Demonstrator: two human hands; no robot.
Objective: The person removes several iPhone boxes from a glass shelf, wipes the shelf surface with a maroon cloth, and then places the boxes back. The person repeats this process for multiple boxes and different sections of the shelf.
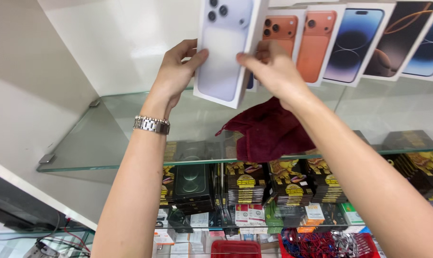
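Note:
Both my hands hold a white phone box with a pale lilac phone pictured on it, lifted above a glass shelf. My left hand, with a metal watch on its wrist, grips the box's left edge. My right hand grips its right edge. A dark red cloth lies crumpled on the glass just below my right hand.
More phone boxes lean against the white back wall: orange ones, a blue-purple one and dark ones. Under the glass, stacks of black-and-yellow packets fill a lower shelf. Red baskets sit at the bottom.

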